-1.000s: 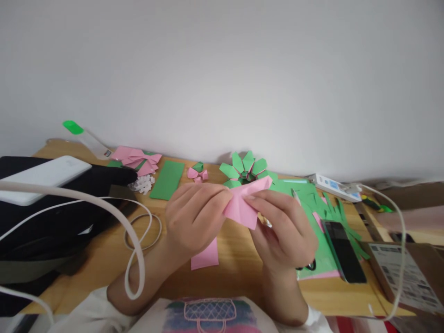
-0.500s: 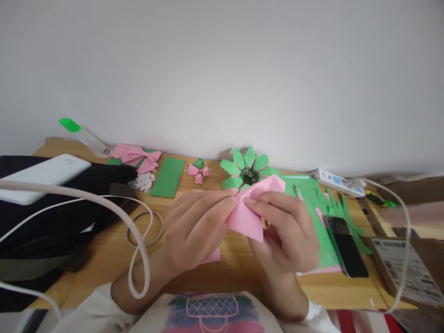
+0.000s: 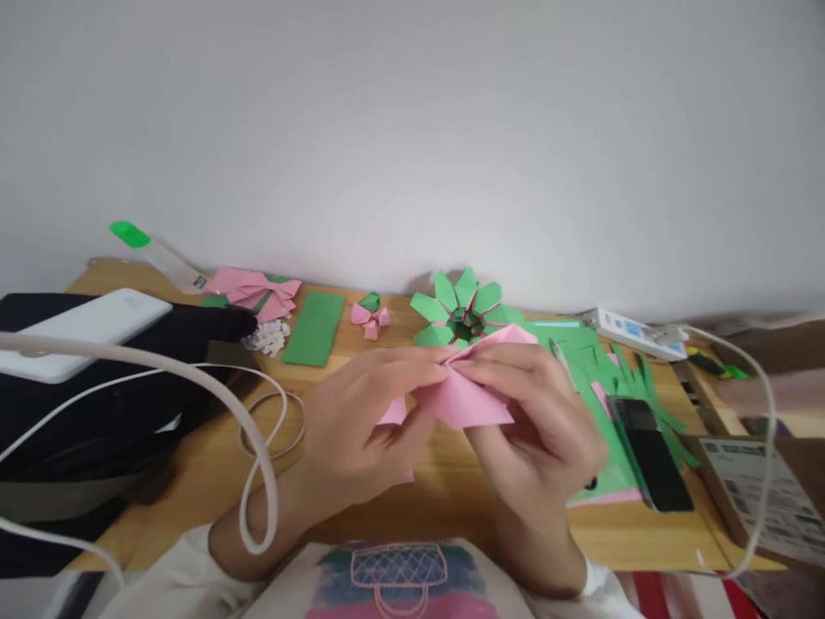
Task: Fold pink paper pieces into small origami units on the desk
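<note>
Between my two hands is a sheet of pink paper (image 3: 469, 401), partly folded, with a pointed corner sticking up past my right fingers. My left hand (image 3: 370, 421) is closed on its left side, fingertips pinching near the middle fold. From the right, my right hand (image 3: 545, 421) pinches the same fold, its fingertips almost meeting the left ones. Just behind the hands stands a ring of folded green paper petals (image 3: 465, 309) with pink edges. Another bit of pink paper shows below my left hand, mostly covered.
At the back left lie folded pink pieces (image 3: 258, 291), white scraps (image 3: 266, 337), a green rectangle (image 3: 314, 328) and a small pink-and-green piece (image 3: 370, 315). To the right are green paper strips (image 3: 583, 357), a phone (image 3: 650, 456) and a power strip (image 3: 635, 335). A white cable (image 3: 212, 391) loops at left.
The pink paper has been turned and bent more along its middle, its lower flap now spreading rightward. My fingertips have come closer together. The view has shifted slightly.
</note>
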Motion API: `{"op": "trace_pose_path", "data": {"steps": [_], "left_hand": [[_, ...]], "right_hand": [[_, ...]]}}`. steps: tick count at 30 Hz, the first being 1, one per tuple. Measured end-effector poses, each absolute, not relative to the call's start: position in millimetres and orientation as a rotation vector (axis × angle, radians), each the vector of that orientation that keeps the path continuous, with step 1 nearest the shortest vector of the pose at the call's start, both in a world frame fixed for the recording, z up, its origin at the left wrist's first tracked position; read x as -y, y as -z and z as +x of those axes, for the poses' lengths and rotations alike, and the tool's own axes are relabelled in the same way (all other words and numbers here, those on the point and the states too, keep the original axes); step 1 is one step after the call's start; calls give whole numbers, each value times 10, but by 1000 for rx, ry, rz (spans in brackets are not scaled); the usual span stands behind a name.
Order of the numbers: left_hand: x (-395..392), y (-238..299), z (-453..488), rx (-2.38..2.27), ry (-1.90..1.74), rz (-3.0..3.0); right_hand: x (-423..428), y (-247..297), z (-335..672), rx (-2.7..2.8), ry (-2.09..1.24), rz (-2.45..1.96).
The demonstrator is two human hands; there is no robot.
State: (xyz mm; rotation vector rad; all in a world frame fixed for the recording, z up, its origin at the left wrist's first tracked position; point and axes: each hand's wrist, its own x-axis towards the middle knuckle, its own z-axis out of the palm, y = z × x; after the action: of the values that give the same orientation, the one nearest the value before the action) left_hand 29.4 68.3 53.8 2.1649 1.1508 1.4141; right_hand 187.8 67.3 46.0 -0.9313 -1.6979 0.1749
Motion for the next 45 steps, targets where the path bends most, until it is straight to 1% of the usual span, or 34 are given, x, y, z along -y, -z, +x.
{"op": "trace_pose_path", "data": {"steps": [3, 5, 12, 15, 19, 25, 30, 40, 45], "left_hand": [[-720, -450, 333, -889, -1572, 1897], [-737, -434, 346, -786, -1543, 1744], [-808, -471, 385, -936, -1482, 1396], [-827, -452, 396, -959, -1467, 1361], [-819, -439, 392, -941, -1468, 1328], [-808, -426, 374, -985, -1444, 1241], [-831, -418, 388, -907, -1443, 1138], [-901, -442, 399, -924, -1400, 1124], [-916, -417, 404, -950, -1385, 1118]], "right_hand": [[-674, -482, 1899, 1725, -222, -962], [-674, -483, 1911, 1735, -212, -988], [-664, -451, 1890, 1686, -113, -1072], [-658, -454, 1885, 1700, -29, -1090], [-651, -460, 1886, 1705, -21, -1069], [-649, -469, 1874, 1647, -102, -1092], [-673, -515, 1890, 1604, -177, -1035], [-671, -524, 1949, 1721, -269, -1147], [-675, -519, 1949, 1743, -292, -1125]]}}
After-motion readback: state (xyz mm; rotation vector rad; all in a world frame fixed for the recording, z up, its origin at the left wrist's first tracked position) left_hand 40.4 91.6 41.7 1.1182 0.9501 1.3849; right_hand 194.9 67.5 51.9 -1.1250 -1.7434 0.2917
